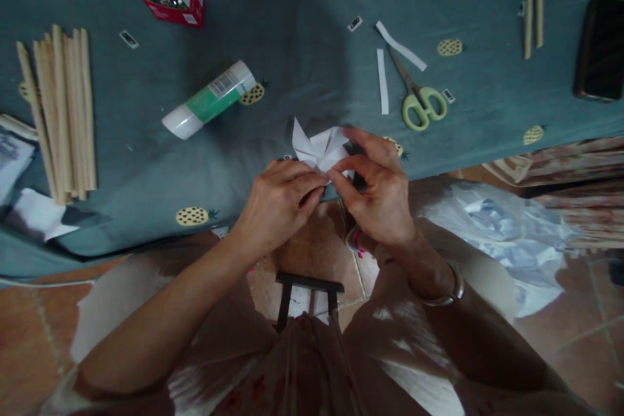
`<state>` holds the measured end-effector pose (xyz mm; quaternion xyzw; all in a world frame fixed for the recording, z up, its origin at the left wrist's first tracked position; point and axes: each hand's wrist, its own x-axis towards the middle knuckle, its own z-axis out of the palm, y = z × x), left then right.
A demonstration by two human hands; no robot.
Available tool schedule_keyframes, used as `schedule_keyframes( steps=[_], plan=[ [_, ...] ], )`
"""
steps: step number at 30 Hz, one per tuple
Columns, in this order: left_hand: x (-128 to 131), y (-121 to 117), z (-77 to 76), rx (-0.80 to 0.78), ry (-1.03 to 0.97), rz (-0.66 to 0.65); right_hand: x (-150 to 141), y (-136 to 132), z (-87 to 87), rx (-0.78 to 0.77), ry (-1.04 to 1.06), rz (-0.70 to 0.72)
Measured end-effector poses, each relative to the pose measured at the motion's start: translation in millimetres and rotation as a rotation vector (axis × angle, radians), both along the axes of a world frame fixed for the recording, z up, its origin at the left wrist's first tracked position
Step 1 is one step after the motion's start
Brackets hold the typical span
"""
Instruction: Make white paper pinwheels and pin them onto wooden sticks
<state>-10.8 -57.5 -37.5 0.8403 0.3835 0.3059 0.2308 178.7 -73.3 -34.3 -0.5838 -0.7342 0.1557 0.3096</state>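
Observation:
A white paper pinwheel point(322, 146) with folded blades is held between both hands near the table's front edge. My left hand point(280, 198) pinches its lower edge between thumb and finger. From the other side my right hand point(377, 182) grips it, thumb and a finger meeting close to my left fingertips, another finger at the upper right blade. Part of the paper is hidden behind my right fingers. Beyond it lie scissors point(423, 107) with pale green handles and two white paper strips point(383, 81). To the left is a green and white glue stick point(209, 101).
Wooden sticks point(65, 117) lie bundled at the left, near cut paper point(41, 211). A red box point(175, 6) of metal pieces stands at the back. Two more sticks point(533, 10) and a phone point(600, 49) are far right. A plastic bag point(507, 227) with paper scraps hangs below.

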Motion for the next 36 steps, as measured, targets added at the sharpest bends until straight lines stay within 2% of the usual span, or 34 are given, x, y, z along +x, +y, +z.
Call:
schedule_keyframes(
  steps=[9, 15, 19, 27, 33, 36],
  plan=[
    [0.2, 0.1, 0.7, 0.016, 0.013, 0.008, -2.3, 0.3, 5.2, 0.062, -0.061, 0.007],
    [0.2, 0.3, 0.1, 0.035, 0.016, 0.003, 1.6, 0.8, -2.1, 0.123, -0.079, 0.125],
    [0.0, 0.0, 0.7, 0.041, 0.02, -0.006, 2.6, 0.8, -6.6, 0.15, -0.135, 0.145],
    [-0.7, 0.0, -0.3, 0.042, 0.006, 0.004, -3.5, -2.6, -3.2, 0.006, -0.143, 0.129],
    [0.1, 0.7, 3.4, 0.046, 0.013, -0.003, -6.1, -1.3, -3.6, 0.077, -0.155, 0.151],
    [-2.5, 1.1, 7.7, 0.015, -0.008, -0.007, -7.1, -1.1, -4.6, 0.034, -0.128, 0.137]
  ],
)
